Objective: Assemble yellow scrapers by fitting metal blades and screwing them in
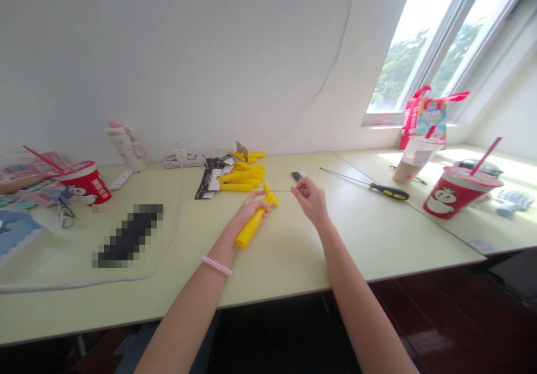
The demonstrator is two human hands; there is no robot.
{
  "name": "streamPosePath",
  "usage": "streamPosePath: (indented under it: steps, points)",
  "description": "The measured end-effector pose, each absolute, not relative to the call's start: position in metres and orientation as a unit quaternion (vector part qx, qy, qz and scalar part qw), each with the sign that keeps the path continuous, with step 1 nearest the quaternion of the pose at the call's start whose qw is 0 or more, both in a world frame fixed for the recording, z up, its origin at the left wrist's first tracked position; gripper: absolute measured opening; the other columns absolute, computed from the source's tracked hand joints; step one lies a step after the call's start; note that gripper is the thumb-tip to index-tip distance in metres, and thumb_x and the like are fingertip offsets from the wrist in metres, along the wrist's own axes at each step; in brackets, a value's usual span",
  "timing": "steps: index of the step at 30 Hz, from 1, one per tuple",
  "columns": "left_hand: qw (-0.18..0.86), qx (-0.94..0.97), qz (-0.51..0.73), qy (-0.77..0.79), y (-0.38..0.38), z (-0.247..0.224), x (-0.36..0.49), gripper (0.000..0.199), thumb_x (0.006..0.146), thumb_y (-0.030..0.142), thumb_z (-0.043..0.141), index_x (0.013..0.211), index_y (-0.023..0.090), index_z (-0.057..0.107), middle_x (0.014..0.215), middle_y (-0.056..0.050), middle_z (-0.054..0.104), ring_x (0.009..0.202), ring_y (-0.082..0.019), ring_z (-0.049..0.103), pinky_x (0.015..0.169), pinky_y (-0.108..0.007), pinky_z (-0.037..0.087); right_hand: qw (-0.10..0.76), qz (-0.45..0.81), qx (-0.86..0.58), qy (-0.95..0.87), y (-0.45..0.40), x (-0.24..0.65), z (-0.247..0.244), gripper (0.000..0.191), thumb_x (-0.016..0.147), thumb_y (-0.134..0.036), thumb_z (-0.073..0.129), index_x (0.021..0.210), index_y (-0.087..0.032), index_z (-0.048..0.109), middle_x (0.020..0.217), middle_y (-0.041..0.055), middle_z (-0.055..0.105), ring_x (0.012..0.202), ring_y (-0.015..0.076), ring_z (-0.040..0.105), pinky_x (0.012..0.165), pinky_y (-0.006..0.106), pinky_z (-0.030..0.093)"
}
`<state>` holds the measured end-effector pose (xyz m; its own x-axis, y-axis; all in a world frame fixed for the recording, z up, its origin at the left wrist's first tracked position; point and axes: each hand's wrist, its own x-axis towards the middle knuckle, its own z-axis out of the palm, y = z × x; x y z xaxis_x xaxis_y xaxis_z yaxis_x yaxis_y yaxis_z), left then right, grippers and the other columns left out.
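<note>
My left hand (250,209) is wrapped round a yellow plastic tool (250,229). Its thick round handle points toward me, and its forked head sticks out past my fingers; its exact kind is not clear. To the right, my right hand (311,199) hovers over the table with thumb and fingers pinched together; whatever they hold, if anything, is too small to make out. Just behind those fingers lies a small black-and-white piece (298,176). Beyond my left hand is a pile of similar yellow tools (243,177) with black cards (206,183) at their left ends.
A long screwdriver (388,191) lies right of my right hand. Red cups (451,195) and a milky drink (413,161) stand at the right, another red cup (86,183) at the left. A white cable (176,228) crosses the table from a power strip (184,160), near a blurred-out dark object (128,239).
</note>
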<state>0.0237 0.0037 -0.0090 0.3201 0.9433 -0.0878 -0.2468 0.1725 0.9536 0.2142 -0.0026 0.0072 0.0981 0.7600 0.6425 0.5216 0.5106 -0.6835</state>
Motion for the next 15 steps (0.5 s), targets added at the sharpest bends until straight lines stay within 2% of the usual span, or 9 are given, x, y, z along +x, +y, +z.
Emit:
streamPosePath:
  steps: [9, 15]
  points:
    - [0.664, 0.466, 0.436, 0.390, 0.0007, -0.0023, 0.0255, 0.054, 0.066, 0.007, 0.055, 0.116, 0.015, 0.040, 0.061, 0.000, 0.056, 0.047, -0.008, 0.050, 0.049, -0.018, 0.038, 0.553, 0.123, -0.545, -0.619, -0.0008, 0.2179, 0.0058, 0.020, 0.075, -0.036, 0.055, 0.064, -0.020, 0.051, 0.055, -0.0011, 0.056, 0.052, 0.0126, 0.051, 0.055, 0.025, 0.041]
    - [0.657, 0.456, 0.461, 0.384, 0.0046, -0.0078, 0.0232, 0.054, 0.065, 0.010, 0.057, 0.116, 0.016, 0.039, 0.060, 0.001, 0.056, 0.048, -0.008, 0.050, 0.049, -0.018, 0.038, 0.527, 0.082, -0.496, -0.685, -0.0021, 0.2141, 0.0062, 0.019, 0.077, -0.038, 0.054, 0.073, -0.021, 0.049, 0.071, 0.0015, 0.058, 0.064, 0.0138, 0.054, 0.059, 0.025, 0.043]
